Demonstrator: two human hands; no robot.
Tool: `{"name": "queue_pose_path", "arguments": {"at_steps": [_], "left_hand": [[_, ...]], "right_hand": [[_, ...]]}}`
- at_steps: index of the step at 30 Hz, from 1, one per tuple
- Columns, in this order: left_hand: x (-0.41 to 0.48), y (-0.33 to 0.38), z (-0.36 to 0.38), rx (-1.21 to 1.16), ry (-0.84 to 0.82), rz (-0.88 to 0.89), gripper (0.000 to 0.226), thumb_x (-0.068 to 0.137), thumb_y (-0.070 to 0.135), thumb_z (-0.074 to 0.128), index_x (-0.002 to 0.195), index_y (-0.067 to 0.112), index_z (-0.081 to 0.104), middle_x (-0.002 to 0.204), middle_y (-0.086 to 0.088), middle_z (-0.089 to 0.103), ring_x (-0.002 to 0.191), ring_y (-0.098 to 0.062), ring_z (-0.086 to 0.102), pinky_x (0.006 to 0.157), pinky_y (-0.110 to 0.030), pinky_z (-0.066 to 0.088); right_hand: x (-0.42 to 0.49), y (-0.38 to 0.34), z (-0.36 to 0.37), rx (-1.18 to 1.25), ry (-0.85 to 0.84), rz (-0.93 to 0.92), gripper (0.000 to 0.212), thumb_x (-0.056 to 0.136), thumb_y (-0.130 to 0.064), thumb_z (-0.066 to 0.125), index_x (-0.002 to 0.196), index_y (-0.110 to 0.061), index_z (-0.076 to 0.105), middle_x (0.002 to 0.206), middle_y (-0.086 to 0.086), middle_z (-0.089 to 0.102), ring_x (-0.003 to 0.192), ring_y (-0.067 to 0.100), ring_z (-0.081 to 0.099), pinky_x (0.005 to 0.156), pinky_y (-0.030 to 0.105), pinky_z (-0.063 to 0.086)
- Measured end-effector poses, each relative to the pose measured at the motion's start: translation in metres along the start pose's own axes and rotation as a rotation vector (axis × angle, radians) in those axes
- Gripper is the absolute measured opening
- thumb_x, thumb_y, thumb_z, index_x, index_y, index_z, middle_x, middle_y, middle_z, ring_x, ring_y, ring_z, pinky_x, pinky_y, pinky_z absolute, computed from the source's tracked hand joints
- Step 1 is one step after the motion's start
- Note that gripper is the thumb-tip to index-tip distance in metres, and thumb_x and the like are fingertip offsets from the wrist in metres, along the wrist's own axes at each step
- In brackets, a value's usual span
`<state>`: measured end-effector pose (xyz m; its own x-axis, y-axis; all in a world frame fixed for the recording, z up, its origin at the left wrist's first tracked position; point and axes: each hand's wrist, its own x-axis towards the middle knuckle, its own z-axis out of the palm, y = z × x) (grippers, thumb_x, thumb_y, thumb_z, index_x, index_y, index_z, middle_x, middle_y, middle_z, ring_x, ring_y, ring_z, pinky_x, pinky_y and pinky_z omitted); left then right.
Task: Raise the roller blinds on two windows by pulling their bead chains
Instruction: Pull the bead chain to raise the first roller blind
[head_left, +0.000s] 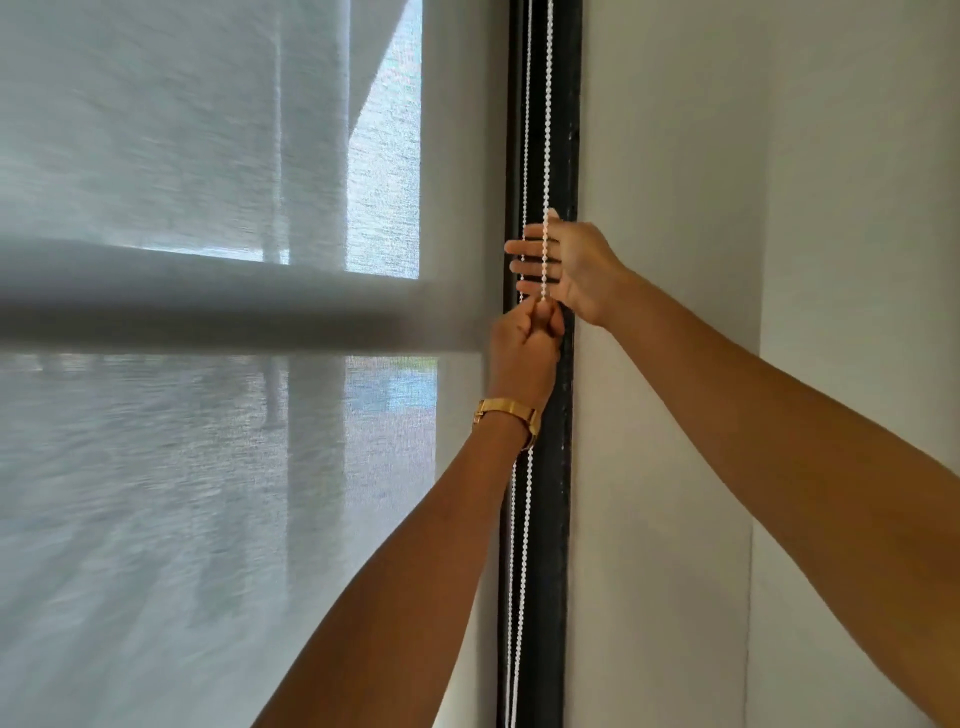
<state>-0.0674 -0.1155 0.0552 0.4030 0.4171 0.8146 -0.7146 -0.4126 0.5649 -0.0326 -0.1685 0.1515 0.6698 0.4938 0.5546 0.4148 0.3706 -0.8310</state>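
Hanging down the middle of the frame is the white bead chain (545, 156), two thin strands in front of the black window frame (563, 364). My left hand (524, 343) is closed in a fist around the chain, just below the middle of the frame. My right hand (566, 265) is right above it, touching it, with the fingers (530, 247) spread out flat behind the strands and not closed on them. I wear a gold watch (506, 413) on my left wrist. To the left, the gray roller blind (182, 493) covers the window, and I can see through it a little. A white wall (727, 260) fills the right side.
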Motion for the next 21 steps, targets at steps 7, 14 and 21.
{"name": "queue_pose_path", "arguments": {"at_steps": [7,14,21], "left_hand": [[-0.070,-0.023,-0.034,-0.033,-0.135,-0.130,0.037,0.095,0.007,0.030,0.063,0.018,0.045,0.052,0.004,0.042,0.045,-0.008,0.035,0.041,-0.017,0.029],[-0.138,-0.052,-0.096,-0.010,-0.234,-0.352,0.037,0.098,0.007,0.030,0.065,0.015,0.045,0.049,0.003,0.042,0.039,-0.006,0.039,0.039,-0.016,0.034],[-0.127,-0.039,-0.142,0.001,-0.537,-0.460,0.034,0.099,0.028,0.032,0.091,0.020,0.064,0.076,0.007,0.073,0.083,-0.015,0.069,0.079,-0.032,0.053]], "right_hand": [[-0.008,-0.035,0.024,0.213,0.051,-0.045,0.041,0.101,-0.034,0.030,0.118,-0.006,0.055,0.098,0.009,0.069,0.100,0.027,0.066,0.088,0.042,0.054],[-0.019,-0.047,0.065,0.064,0.126,-0.083,0.034,0.100,-0.035,0.033,0.098,-0.013,0.059,0.072,-0.001,0.055,0.048,0.006,0.047,0.044,0.021,0.039],[-0.058,-0.025,0.086,-0.224,0.366,-0.524,0.028,0.078,-0.009,0.027,0.060,-0.022,0.044,0.055,-0.010,0.039,0.046,0.008,0.030,0.047,0.023,0.027]]}}
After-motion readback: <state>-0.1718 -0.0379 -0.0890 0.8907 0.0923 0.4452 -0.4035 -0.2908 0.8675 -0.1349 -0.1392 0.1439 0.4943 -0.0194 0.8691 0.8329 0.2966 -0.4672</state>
